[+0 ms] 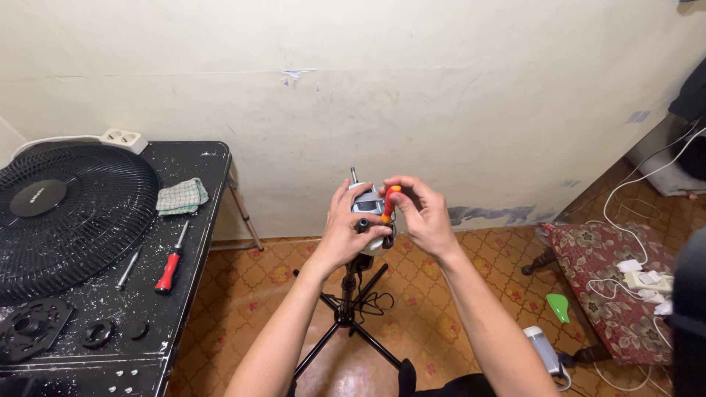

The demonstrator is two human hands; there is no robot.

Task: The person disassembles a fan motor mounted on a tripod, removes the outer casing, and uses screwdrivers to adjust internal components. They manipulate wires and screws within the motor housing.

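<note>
Rounded grey fan motor (365, 204) gripped by left hand (346, 231); right hand (423, 213) pinches orange-handled screwdriver (390, 205).

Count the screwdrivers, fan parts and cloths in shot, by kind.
Screwdrivers: 3, a small orange-handled one in the right hand, a red-handled one and a thin grey one on the black table
Fan grilles: 1
Black plastic fan parts: 3
Checked cloths: 1
Total: 8

looks like a room at home turned repair corner | patterned tile floor (456, 309), scuffed cream wall (441, 95) | paint-flecked black table (198, 242) with fan grille (66, 213), red-handled screwdriver (170, 266) | floral cushioned stool (610, 287) with chargers
</note>
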